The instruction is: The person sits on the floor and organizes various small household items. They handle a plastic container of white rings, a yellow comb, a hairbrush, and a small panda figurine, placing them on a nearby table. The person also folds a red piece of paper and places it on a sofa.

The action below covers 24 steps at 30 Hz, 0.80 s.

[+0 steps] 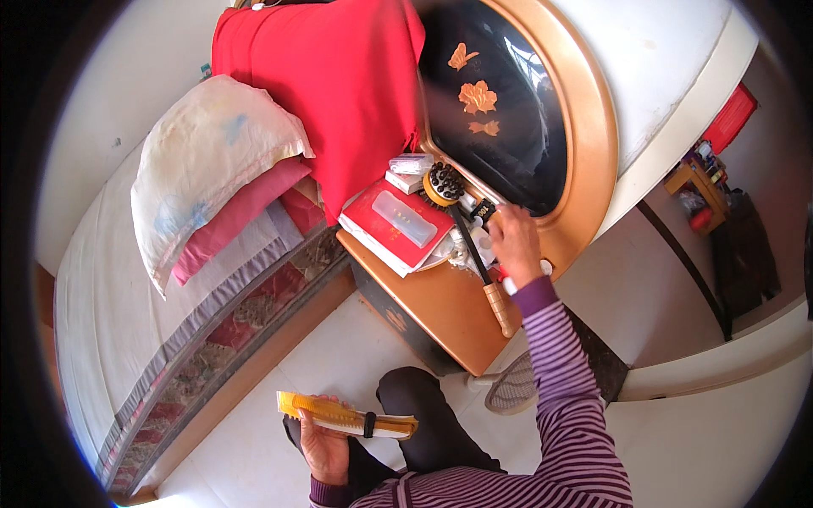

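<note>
My left hand [325, 444] is closed around yellow combs [327, 413] lying against something flat and white, with a black band [369, 424] around the bundle. It is held above my lap. My right hand [516, 241] reaches over the back of an orange-brown nightstand [422, 305], its fingertips beside a small black box [484, 209] that bears writing. Whether those fingers grip anything is hidden. Just left of that hand a long-handled massager [473, 247] with black nubs leans across the clutter. A translucent plastic case [404, 219] rests on a red book [381, 236].
Small boxes [409, 165] and crumpled white items [460, 247] crowd the nightstand top. To the left stands a bed [127, 279] with pillows [209, 159]. A red cloth [317, 82] drapes over the headboard [591, 127]. An electric fly swatter [513, 384] leans near the nightstand's front corner.
</note>
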Tool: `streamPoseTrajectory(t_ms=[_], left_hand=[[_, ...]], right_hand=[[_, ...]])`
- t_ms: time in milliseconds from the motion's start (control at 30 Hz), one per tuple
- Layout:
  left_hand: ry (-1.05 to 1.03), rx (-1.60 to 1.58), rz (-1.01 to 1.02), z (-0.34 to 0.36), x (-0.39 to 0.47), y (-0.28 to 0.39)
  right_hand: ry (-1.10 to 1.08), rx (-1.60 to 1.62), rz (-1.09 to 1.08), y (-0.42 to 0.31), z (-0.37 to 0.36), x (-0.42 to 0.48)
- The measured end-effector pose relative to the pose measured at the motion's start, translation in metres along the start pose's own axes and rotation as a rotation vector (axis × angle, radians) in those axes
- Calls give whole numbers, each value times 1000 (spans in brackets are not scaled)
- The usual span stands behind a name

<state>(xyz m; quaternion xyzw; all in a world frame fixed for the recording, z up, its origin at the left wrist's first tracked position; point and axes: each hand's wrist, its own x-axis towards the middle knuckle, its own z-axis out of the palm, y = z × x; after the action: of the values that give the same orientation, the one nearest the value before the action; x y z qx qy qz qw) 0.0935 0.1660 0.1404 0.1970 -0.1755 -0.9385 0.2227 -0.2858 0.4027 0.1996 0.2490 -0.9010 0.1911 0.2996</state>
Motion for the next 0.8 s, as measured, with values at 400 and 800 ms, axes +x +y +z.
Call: streamPoseTrajectory(t_ms=[400, 800], left_hand=[[-23, -19, -33, 6, 26, -8], [-197, 97, -26, 46, 35, -45]], right_hand=[[-933, 937, -113, -123, -35, -101], [-601, 636, -89, -133, -61, -134]])
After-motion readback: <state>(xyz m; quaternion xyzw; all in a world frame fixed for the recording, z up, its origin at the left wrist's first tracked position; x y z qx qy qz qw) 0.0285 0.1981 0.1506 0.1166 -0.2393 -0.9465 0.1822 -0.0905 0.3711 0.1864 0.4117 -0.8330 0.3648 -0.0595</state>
